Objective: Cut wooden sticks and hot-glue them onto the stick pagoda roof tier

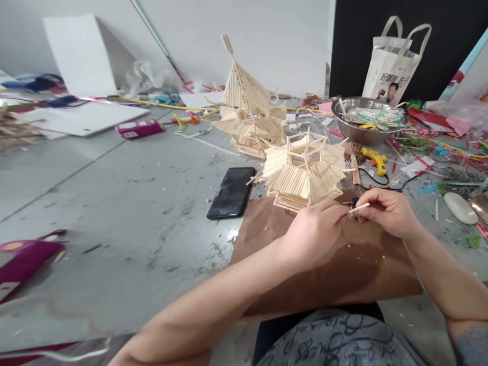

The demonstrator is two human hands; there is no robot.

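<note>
A short, pale wooden stick (pixel 360 208) sits between my two hands, its near end at the fingertips of my left hand (pixel 314 231). That hand is closed in a pinch on it. My right hand (pixel 391 211) is also closed, its fingers curled around a small dark blue object (pixel 354 203) that is mostly hidden. Just beyond them stands a many-sided stick model (pixel 308 175) with sloping roof panels and an open frame on top. Under my hands lies a brown board (pixel 366 269) with small crumbs on it.
Behind stands a pointed stick roof model (pixel 247 101). A black phone (pixel 232 193) lies left of the board. To the right are a yellow glue gun (pixel 375 161) with a cord, a metal bowl (pixel 366 133) of scraps and a white stone-like object (pixel 460 208). Purple packages (pixel 140 129) lie left.
</note>
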